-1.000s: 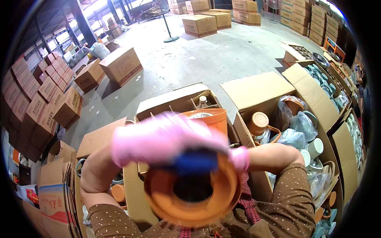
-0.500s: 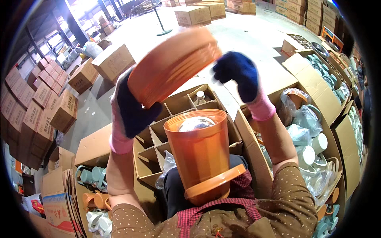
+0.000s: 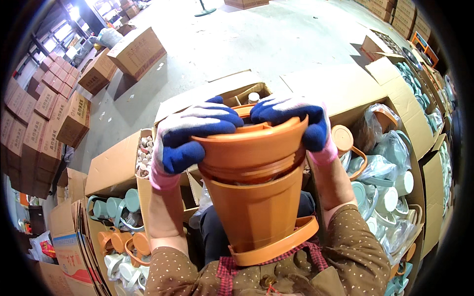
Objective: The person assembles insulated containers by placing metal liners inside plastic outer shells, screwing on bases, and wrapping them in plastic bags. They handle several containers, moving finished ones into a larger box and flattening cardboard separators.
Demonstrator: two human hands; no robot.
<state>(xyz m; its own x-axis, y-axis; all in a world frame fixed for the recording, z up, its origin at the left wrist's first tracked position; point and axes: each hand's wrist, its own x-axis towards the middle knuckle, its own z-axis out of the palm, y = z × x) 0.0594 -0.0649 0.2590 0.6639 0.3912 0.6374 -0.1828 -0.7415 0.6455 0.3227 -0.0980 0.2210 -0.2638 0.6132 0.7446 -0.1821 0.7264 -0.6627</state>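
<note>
Smooth grey floor (image 3: 237,54); stiff cardboard box (image 3: 138,53) beyond. Left hand (image 3: 195,129) and right hand (image 3: 296,116), knit-gloved, fingers curled round opposite sides of ridged orange ring (image 3: 252,152), tilted atop tapering, faceted orange body (image 3: 254,209) before dotted shirt (image 3: 358,241).

The ring (image 3: 249,152) hid the mouth of the pot (image 3: 252,207); the left hand (image 3: 197,129) and right hand (image 3: 292,116) covered parts of its rim. The upper edge cut off the stand (image 3: 204,10). Pieces (image 3: 144,155) at left were too small to tell.
</note>
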